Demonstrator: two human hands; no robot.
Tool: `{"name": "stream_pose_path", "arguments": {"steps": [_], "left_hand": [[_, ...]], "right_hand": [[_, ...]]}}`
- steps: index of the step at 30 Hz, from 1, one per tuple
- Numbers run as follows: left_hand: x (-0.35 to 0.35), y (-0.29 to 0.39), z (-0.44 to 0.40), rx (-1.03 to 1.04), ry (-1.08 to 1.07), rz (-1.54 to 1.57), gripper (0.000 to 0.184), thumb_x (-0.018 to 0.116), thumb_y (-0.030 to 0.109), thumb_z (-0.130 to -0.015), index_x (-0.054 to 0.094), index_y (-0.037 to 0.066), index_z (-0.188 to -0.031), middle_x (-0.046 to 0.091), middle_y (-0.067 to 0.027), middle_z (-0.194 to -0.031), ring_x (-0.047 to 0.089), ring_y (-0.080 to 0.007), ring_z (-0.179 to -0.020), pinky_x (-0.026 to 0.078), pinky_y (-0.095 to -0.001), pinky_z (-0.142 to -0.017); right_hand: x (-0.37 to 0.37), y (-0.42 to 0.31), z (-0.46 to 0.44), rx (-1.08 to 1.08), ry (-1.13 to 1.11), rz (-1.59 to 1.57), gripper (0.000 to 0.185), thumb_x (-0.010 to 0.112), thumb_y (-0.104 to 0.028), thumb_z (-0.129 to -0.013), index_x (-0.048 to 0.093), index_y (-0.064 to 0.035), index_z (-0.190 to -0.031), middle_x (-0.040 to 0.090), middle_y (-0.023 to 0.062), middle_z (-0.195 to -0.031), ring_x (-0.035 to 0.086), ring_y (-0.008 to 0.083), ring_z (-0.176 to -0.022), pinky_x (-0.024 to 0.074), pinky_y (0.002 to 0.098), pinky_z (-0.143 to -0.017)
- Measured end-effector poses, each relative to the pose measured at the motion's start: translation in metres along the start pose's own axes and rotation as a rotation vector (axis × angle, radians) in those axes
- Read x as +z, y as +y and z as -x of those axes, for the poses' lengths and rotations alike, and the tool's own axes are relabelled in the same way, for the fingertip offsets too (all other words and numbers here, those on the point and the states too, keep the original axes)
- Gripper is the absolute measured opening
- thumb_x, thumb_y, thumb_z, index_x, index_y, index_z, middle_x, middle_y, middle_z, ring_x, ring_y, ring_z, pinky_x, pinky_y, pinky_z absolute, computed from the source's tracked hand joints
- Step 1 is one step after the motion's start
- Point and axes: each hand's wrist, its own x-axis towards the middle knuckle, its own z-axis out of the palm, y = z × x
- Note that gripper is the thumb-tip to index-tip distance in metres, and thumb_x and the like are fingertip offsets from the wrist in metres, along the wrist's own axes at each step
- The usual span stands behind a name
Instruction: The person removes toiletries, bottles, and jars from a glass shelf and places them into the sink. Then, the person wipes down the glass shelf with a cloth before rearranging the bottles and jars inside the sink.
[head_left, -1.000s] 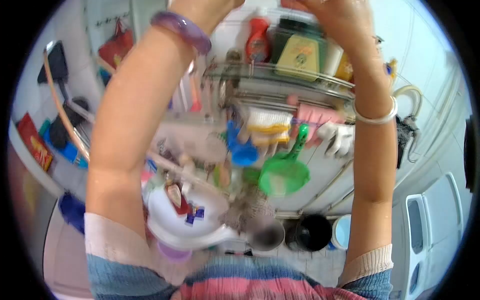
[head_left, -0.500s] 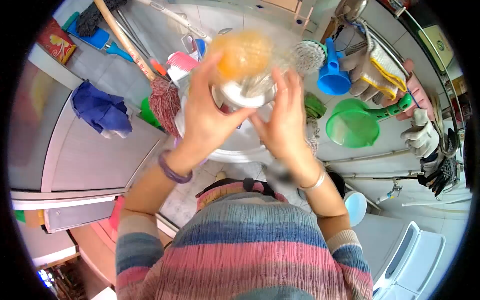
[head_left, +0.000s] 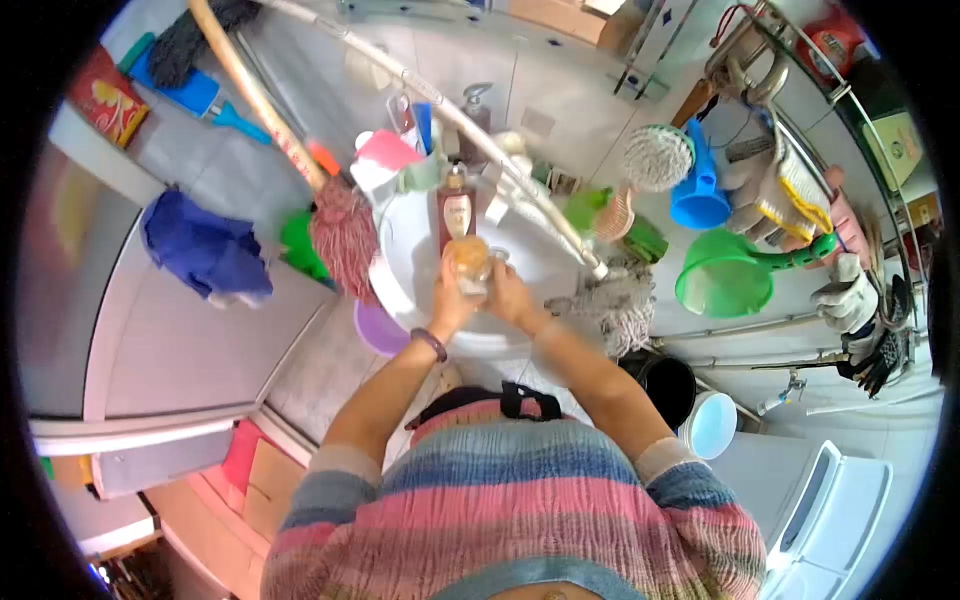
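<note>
Over the white sink (head_left: 400, 235), both hands are together around a small clear item with an orange-yellow top (head_left: 467, 255). My left hand (head_left: 453, 298) has its fingers wrapped round the item's left side. From the right, my right hand (head_left: 508, 295) closes on the same item, its fingertips partly hidden. Just behind the item stands a dark red pump bottle (head_left: 457, 208) with a pale label. What the item is, I cannot make out.
A long pale pole (head_left: 440, 105) crosses above the sink. Left are a red mop head (head_left: 343, 235) and a purple basin (head_left: 380, 328). Right hang a green ladle (head_left: 725, 275), a blue scoop (head_left: 700, 190) and gloves (head_left: 780, 190). Below them stand a black bucket (head_left: 668, 388) and a white bucket (head_left: 712, 425).
Both hands came down from high up, first close to the camera with the orange-topped item, now lower and farther away over the sink. The view has tilted downward.
</note>
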Motion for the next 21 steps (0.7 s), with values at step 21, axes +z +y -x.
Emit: {"name": "stream_pose_path", "arguments": {"steps": [21], "left_hand": [[-0.023, -0.013, -0.032, -0.109, -0.245, 0.484, 0.052, 0.070, 0.000, -0.068, 0.050, 0.000, -0.116, 0.056, -0.0143, -0.111, 0.056, -0.0256, -0.103, 0.046, -0.0333, -0.088]], "right_hand": [[-0.016, -0.008, 0.002, -0.057, -0.266, 0.016, 0.057, 0.064, -0.023, -0.081, 0.041, -0.0038, -0.130, 0.064, 0.0223, -0.096, 0.063, 0.0362, -0.087, 0.0509, 0.0427, -0.075]]}}
